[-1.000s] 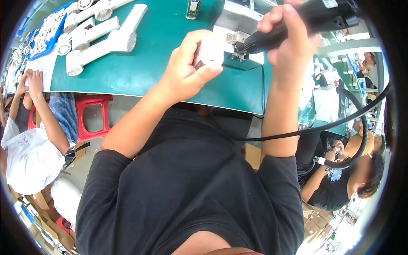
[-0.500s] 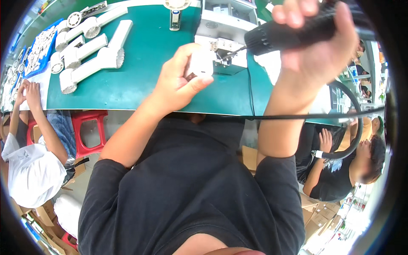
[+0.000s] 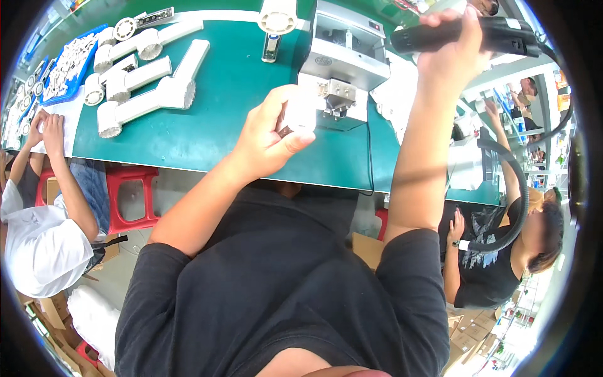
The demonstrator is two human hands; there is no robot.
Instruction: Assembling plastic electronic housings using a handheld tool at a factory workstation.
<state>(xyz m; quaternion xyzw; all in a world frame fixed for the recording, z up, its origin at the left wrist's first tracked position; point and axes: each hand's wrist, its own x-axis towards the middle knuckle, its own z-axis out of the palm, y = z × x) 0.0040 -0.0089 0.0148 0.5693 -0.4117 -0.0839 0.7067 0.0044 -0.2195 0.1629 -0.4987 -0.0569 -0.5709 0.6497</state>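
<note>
My left hand (image 3: 260,138) is closed around a small white plastic part (image 3: 300,114), held upright just left of the metal pick-up block of a grey screw feeder (image 3: 347,56). Up at the right, my right hand (image 3: 453,61) grips a black electric screwdriver (image 3: 418,39). The tool lies nearly level, its nose toward the left, and a dark cable leaves its rear end. Its bit cannot be made out against the background. Most of the white part's inner side is hidden by my fingers and by glare.
Several white jointed tube-like housings (image 3: 141,110) lie on the green table (image 3: 232,119) at the left. Behind them stands a blue tray (image 3: 68,69) of small white parts. Another white piece (image 3: 276,19) stands at the back. A black hose (image 3: 515,188) hangs at right. People sit on both sides.
My right hand has drawn the screwdriver up and away from the feeder's block, where its bit was before, and levelled it. My left hand still holds the white part. The view has shifted slightly.
</note>
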